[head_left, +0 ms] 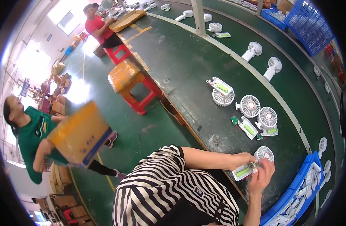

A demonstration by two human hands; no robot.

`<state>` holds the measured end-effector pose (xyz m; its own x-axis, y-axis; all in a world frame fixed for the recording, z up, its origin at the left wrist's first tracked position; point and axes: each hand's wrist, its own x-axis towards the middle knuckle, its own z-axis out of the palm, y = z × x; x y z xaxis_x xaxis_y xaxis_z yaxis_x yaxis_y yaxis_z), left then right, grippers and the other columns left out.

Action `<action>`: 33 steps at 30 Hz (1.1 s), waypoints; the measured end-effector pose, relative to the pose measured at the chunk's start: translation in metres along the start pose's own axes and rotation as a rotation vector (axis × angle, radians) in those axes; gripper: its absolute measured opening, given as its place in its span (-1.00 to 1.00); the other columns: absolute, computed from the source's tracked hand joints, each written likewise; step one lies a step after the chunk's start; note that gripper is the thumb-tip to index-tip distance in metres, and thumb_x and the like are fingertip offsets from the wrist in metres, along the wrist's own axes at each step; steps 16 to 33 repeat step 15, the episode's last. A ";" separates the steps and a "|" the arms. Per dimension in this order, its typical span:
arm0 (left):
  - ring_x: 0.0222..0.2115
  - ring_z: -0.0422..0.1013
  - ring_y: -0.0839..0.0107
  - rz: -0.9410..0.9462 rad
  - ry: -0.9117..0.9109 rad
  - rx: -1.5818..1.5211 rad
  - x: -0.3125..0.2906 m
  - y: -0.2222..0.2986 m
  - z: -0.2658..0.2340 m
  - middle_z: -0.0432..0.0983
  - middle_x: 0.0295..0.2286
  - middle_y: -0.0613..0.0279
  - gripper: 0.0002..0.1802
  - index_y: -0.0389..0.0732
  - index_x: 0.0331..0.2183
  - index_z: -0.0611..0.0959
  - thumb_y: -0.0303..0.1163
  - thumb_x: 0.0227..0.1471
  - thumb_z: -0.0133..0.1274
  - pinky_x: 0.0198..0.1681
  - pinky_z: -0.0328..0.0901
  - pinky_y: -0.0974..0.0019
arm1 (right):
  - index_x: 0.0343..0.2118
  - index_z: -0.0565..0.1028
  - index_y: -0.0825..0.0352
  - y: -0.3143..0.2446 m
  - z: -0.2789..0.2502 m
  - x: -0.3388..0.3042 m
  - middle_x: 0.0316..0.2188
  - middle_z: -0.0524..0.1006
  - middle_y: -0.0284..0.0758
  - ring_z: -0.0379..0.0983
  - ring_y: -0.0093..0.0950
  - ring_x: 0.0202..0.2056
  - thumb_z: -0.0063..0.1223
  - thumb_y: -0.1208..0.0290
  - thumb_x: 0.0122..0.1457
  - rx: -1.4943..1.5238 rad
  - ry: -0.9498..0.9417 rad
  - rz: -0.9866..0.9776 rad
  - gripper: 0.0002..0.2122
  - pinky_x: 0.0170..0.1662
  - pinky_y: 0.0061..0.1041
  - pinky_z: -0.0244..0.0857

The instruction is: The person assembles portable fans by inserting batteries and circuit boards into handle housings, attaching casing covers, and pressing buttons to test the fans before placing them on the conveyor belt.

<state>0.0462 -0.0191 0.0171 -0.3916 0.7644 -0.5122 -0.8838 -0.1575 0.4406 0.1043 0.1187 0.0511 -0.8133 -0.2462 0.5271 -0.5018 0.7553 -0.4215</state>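
At the near edge of the dark green workbench point(173, 64) I have a small white handheld fan point(264, 153) with its handle half opened, showing a green battery point(242, 172). My left hand point(241, 160) is closed on the fan near the joint of head and handle. From the right, my right hand point(261, 176) pinches the same area with bent fingers; the small parts between the fingertips are too fine to make out. Just beyond lie several more opened fans, among them one fan head point(250, 106) and a handle shell with battery and green circuit board point(248, 129).
A blue bin point(293, 192) of white handle parts stands at my right. Finished-looking fans point(273, 67) lie on the green belt point(289, 75) beyond the rail. To the left, a person in green carries a carton point(80, 133); a red stool point(142, 92) stands beside the bench.
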 end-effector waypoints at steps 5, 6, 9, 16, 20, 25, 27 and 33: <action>-0.67 0.40 0.23 -0.044 -0.054 -0.035 0.002 0.001 0.001 0.44 -0.58 0.04 -0.69 -0.31 -0.45 0.50 -0.30 0.02 -0.27 -0.65 0.31 0.19 | -0.46 0.36 0.42 0.005 0.000 -0.004 -0.23 0.38 -0.16 0.26 -0.14 -0.10 -0.13 0.56 -0.02 -0.016 0.058 0.110 -0.93 0.05 -0.04 -0.02; -0.67 0.40 0.23 -0.045 -0.054 -0.040 0.004 -0.001 0.001 0.44 -0.58 0.04 -0.69 -0.31 -0.45 0.50 -0.30 0.02 -0.27 -0.65 0.31 0.19 | -0.46 0.36 0.42 0.004 0.001 -0.003 -0.23 0.38 -0.16 0.26 -0.14 -0.10 -0.13 0.56 -0.02 -0.015 0.052 0.111 -0.93 0.05 -0.04 -0.02; -0.70 0.36 0.18 0.012 -0.003 -0.060 0.010 -0.005 0.001 0.42 -0.62 0.03 -0.69 -0.29 -0.51 0.50 -0.31 0.01 -0.28 -0.66 0.29 0.12 | -0.43 0.35 0.42 0.000 0.003 0.001 -0.21 0.37 -0.16 0.25 -0.14 -0.09 -0.14 0.55 -0.03 -0.126 0.041 0.040 -0.90 0.05 -0.03 -0.02; -0.60 0.37 0.33 0.026 0.083 -0.061 0.015 -0.006 -0.002 0.42 -0.58 0.15 -0.76 -0.25 -0.48 0.51 -0.39 0.00 -0.25 -0.56 0.29 0.26 | -0.42 0.36 0.42 -0.003 0.001 -0.001 -0.20 0.36 -0.15 0.25 -0.13 -0.07 -0.12 0.53 -0.07 -0.218 -0.049 -0.006 -0.87 0.05 0.01 -0.05; -0.60 0.37 0.33 0.026 0.083 -0.061 0.015 -0.006 -0.002 0.42 -0.58 0.15 -0.76 -0.25 -0.48 0.51 -0.39 0.00 -0.25 -0.56 0.29 0.26 | -0.42 0.36 0.42 -0.003 0.001 -0.001 -0.20 0.36 -0.15 0.25 -0.13 -0.07 -0.12 0.53 -0.07 -0.218 -0.049 -0.006 -0.87 0.05 0.01 -0.05; -0.60 0.37 0.33 0.026 0.083 -0.061 0.015 -0.006 -0.002 0.42 -0.58 0.15 -0.76 -0.25 -0.48 0.51 -0.39 0.00 -0.25 -0.56 0.29 0.26 | -0.42 0.36 0.42 -0.003 0.001 -0.001 -0.20 0.36 -0.15 0.25 -0.13 -0.07 -0.12 0.53 -0.07 -0.218 -0.049 -0.006 -0.87 0.05 0.01 -0.05; -0.60 0.37 0.33 0.026 0.083 -0.061 0.015 -0.006 -0.002 0.42 -0.58 0.15 -0.76 -0.25 -0.48 0.51 -0.39 0.00 -0.25 -0.56 0.29 0.26 | -0.42 0.36 0.42 -0.003 0.001 -0.001 -0.20 0.36 -0.15 0.25 -0.13 -0.07 -0.12 0.53 -0.07 -0.218 -0.049 -0.006 -0.87 0.05 0.01 -0.05; -0.60 0.37 0.33 0.026 0.083 -0.061 0.015 -0.006 -0.002 0.42 -0.58 0.15 -0.76 -0.25 -0.48 0.51 -0.39 0.00 -0.25 -0.56 0.29 0.26 | -0.42 0.36 0.42 -0.003 0.001 -0.001 -0.20 0.36 -0.15 0.25 -0.13 -0.07 -0.12 0.53 -0.07 -0.218 -0.049 -0.006 -0.87 0.05 0.01 -0.05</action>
